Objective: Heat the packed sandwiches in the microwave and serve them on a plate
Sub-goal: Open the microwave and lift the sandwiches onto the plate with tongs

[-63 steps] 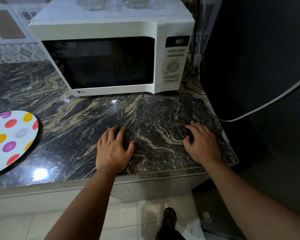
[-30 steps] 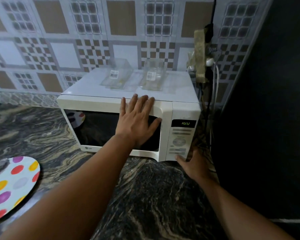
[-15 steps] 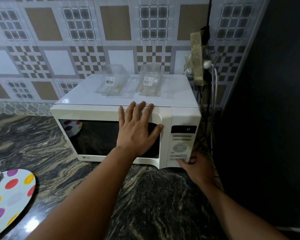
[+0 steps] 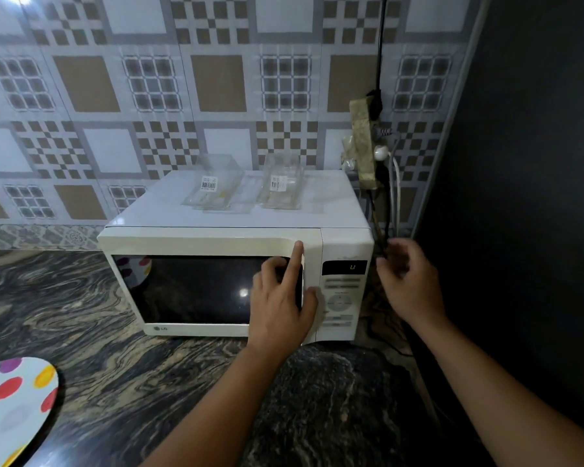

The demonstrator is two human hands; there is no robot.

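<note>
A white microwave (image 4: 216,242) stands on the dark marble counter with its door shut and a digit lit on its display (image 4: 352,267). My left hand (image 4: 280,298) rests at the right edge of the door, index finger up on the frame and thumb in the gap beside the control panel. To the right of the microwave my right hand (image 4: 410,284) hovers, fingers loosely curled and holding nothing. Two clear plastic sandwich packs (image 4: 214,187) (image 4: 280,187) with barcode labels lie on top of the microwave. What they contain cannot be made out. A polka-dot plate (image 4: 14,409) lies at the lower left.
A wall socket with plugs and cables (image 4: 376,153) hangs right of the microwave, cords running down behind it. A dark tall surface (image 4: 520,197) fills the right side. Patterned tiles cover the wall behind. The marble counter (image 4: 115,382) stretches to the left and front.
My left hand has slid from flat on the door to its right edge. My right hand has lifted from the panel's bottom to the microwave's right side. The display changed from a time to one digit.
</note>
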